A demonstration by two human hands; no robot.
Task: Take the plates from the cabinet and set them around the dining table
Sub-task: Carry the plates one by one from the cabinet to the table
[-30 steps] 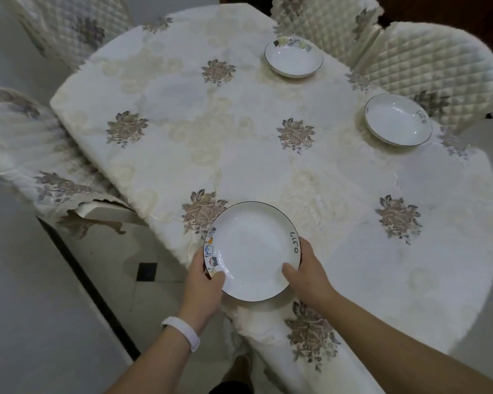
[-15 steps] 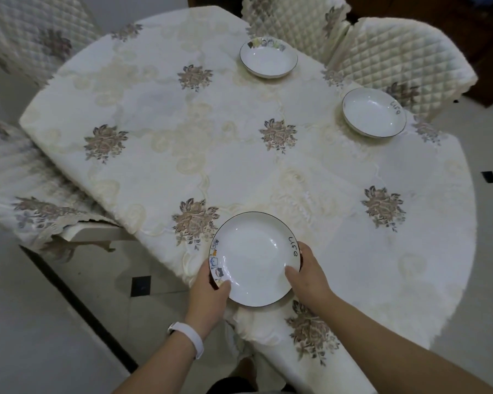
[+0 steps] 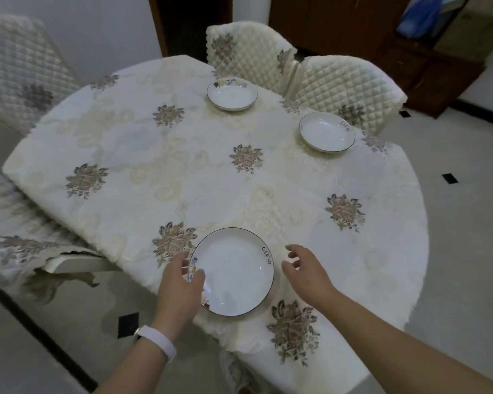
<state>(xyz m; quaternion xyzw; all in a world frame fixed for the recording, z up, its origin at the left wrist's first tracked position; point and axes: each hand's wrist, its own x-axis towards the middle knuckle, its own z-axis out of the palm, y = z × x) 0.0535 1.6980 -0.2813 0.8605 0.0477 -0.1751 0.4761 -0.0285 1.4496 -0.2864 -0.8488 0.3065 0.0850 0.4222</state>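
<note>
A white plate with a dark rim and the word "Life" [image 3: 234, 270] lies flat on the near edge of the dining table [image 3: 211, 180], which wears a cream floral cloth. My left hand [image 3: 180, 282] hovers over the plate's left rim with loose fingers, thumb above the rim. My right hand [image 3: 303, 268] is just right of the plate, apart from it, fingers relaxed and holding nothing. Two more matching plates sit on the far side: one [image 3: 232, 94] at the back, one [image 3: 326, 132] at the back right.
Quilted covered chairs stand behind the far plates [image 3: 251, 55] [image 3: 347, 89], at the far left [image 3: 17, 72] and at the near left [image 3: 26, 237]. A dark wooden cabinet [image 3: 410, 46] is at the back right. Tiled floor surrounds the table.
Both hands gripped the near plate's rim before; now they have let go and drawn slightly outward, leaving the plate on the table. The view has tilted up.
</note>
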